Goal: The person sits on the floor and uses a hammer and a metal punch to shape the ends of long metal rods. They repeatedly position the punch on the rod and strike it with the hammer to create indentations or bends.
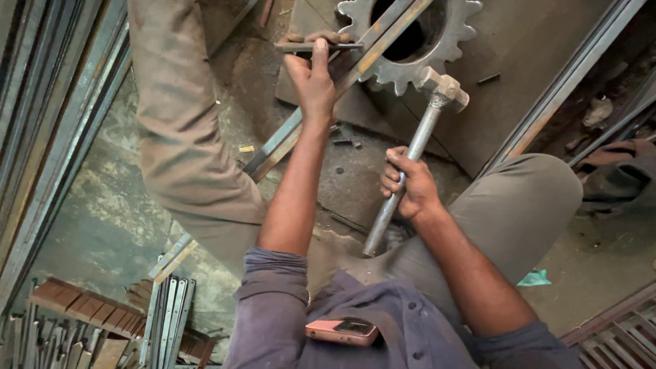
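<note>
The left hand (313, 78) is closed around a short flat metal piece (318, 47), thumb pressed on top, holding it crosswise over a long angle-iron bar (321, 99) that runs diagonally under the hand and across a big toothed steel sprocket (410, 41) just beyond the fingers. The right hand (408, 183) is wrapped tight around the pipe handle of a hammer (417, 147), whose blocky head hangs up and to the right of the left wrist, close to the sprocket's teeth. The likeliest trouble, as I judge it, is the left fingers: they sit on the very piece near which the head is poised, so a blow landing slightly off would catch the thumb or knuckles. The smooth round handle could also turn in the grip, and a glancing strike on hard steel might kick the short piece sideways or make the bar jump off the sprocket. Everything here is bare, dull grey metal, scuffed and rust-streaked; the bar has an orange-brown edge, the sprocket is thick with rounded teeth and a large hole. Below the hands lies a dusty, stained floor slab (355, 171), and a pink phone (342, 331) rests in the person's shirt pocket nearest the camera.
</note>
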